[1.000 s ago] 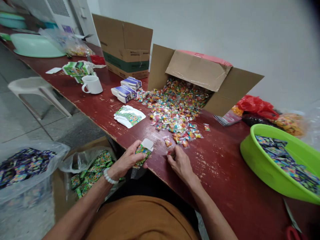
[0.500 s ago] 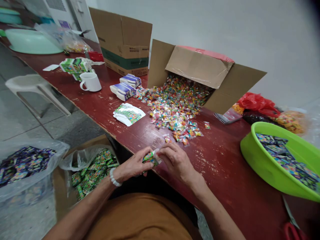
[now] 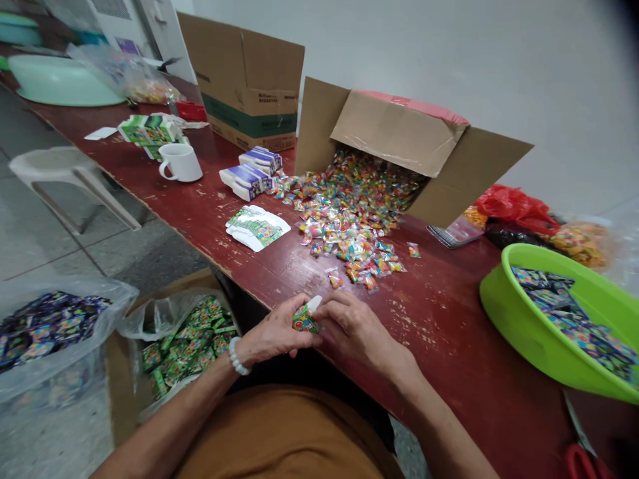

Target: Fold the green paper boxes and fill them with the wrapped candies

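Observation:
My left hand (image 3: pixel 273 334) and my right hand (image 3: pixel 355 327) meet at the near edge of the dark red table (image 3: pixel 449 332), both closed round a small green printed box (image 3: pixel 305 318) whose white flap sticks up. A few loose candy packets (image 3: pixel 335 279) lie just beyond my fingers. A big heap of small colourful candy packets (image 3: pixel 349 213) spills from a cardboard box lying on its side (image 3: pixel 399 143). A stack of flat unfolded green boxes (image 3: pixel 257 227) lies to the left of the heap.
A lime green basin (image 3: pixel 504 313) with dark printed packets sits at right. Below the table at left, a carton (image 3: pixel 114 372) holds filled green boxes and a plastic bag (image 3: pixel 50 326) holds dark packets. White mug (image 3: pixel 180 163), purple boxes (image 3: pixel 252 174), upright carton (image 3: pixel 247 86), plastic stool (image 3: pixel 60 166).
My right hand left the loose candy on the table and came over to the green box. Both hands now hold the box lower, with its flap partly folded down.

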`<state>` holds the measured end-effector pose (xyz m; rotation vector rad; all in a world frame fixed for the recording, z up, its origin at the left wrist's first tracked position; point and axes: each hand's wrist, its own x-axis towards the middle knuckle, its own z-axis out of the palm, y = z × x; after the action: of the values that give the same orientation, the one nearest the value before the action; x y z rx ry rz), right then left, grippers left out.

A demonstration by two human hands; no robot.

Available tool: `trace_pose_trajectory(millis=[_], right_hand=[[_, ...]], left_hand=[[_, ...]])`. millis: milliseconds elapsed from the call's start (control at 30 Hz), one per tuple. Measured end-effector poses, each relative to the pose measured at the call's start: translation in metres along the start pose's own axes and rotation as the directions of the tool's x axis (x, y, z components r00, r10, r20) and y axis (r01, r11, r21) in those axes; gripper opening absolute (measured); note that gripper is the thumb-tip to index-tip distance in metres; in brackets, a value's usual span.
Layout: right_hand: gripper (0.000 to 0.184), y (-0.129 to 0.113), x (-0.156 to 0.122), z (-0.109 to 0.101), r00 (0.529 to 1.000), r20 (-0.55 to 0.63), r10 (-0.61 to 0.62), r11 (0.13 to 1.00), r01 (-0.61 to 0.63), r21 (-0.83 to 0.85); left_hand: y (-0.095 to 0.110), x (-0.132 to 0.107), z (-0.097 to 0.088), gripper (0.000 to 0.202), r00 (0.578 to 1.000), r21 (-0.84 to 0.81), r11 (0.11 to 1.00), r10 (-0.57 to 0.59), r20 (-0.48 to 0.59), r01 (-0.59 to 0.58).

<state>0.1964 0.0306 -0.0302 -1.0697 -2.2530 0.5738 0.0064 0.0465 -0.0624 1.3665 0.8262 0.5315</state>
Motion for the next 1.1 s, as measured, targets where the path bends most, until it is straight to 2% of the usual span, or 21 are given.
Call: trace_pose_trajectory(millis=[100,167,267,367,467,533,600,667,700,767,833,933,1000,1033,1100], right_hand=[[0.02,0.003,0.0,0.004,0.992,-0.026,0.125,0.973,-0.117,0.2],[0.03,0.008,0.001,0.007,0.96,-0.09,0.264,0.891,-0.207,0.405],[0.036,0.017,0.001,0.013,0.902,-0.155,0.402,0.764,-0.238,0.6],[0.036,0.019,0.001,0.022,0.88,-0.209,0.426,0.772,-0.233,0.592],[0.041,0.015,0.001,0.028,0.889,-0.222,0.401,0.81,-0.23,0.54],[0.042,0.013,0.002,0.026,0.886,-0.222,0.407,0.809,-0.236,0.538],[0.039,0.015,0.001,0.019,0.847,-0.242,0.473,0.761,-0.254,0.597],[0.038,0.02,-0.001,0.013,0.807,-0.226,0.546,0.671,-0.259,0.695],[0.04,0.022,-0.003,0.012,0.804,-0.193,0.562,0.623,-0.258,0.738],[0.045,0.026,-0.008,0.014,0.829,-0.109,0.548,0.561,-0.268,0.783],[0.049,0.026,-0.011,0.022,0.849,-0.044,0.527,0.534,-0.289,0.794],[0.046,0.018,-0.012,0.037,0.847,-0.009,0.531,0.494,-0.301,0.816],[0.034,0.012,-0.01,0.042,0.842,-0.049,0.538,0.521,-0.286,0.804],[0.025,0.009,-0.009,0.042,0.839,-0.108,0.533,0.577,-0.267,0.772],[0.015,0.006,-0.008,0.039,0.839,-0.28,0.467,0.751,-0.209,0.626]], left_hand=[[0.0,0.003,0.004,0.041,1.0,0.025,1.0,0.006,-0.004,-0.006],[0.001,0.004,0.005,0.042,1.0,0.015,1.0,0.015,-0.008,-0.015],[0.003,0.004,0.006,0.039,0.999,-0.011,1.0,0.026,-0.021,-0.027],[0.004,0.002,0.008,0.039,0.999,0.007,1.0,0.021,-0.037,-0.02],[0.004,0.001,0.009,0.041,0.999,0.057,0.998,0.018,-0.037,-0.016],[0.004,0.002,0.01,0.039,0.999,0.015,0.999,0.03,-0.027,-0.029],[0.003,0.003,0.01,0.04,1.0,-0.137,0.99,0.014,-0.027,-0.018],[0.001,0.005,0.011,0.05,0.998,-0.31,0.95,-0.048,-0.037,0.034],[0.001,0.006,0.011,0.055,0.996,-0.37,0.927,-0.08,-0.043,0.058],[0.0,0.008,0.013,0.054,0.993,-0.421,0.904,-0.103,-0.054,0.071],[0.001,0.009,0.015,0.048,0.996,-0.43,0.902,-0.078,-0.054,0.047],[0.004,0.008,0.02,0.042,0.996,-0.458,0.889,-0.04,-0.083,-0.002],[0.006,0.006,0.023,0.038,0.99,-0.496,0.868,-0.03,-0.134,-0.041],[0.007,0.005,0.024,0.035,0.988,-0.527,0.848,-0.033,-0.153,-0.053],[0.007,0.005,0.025,0.03,0.987,-0.618,0.785,-0.072,-0.147,-0.035]])
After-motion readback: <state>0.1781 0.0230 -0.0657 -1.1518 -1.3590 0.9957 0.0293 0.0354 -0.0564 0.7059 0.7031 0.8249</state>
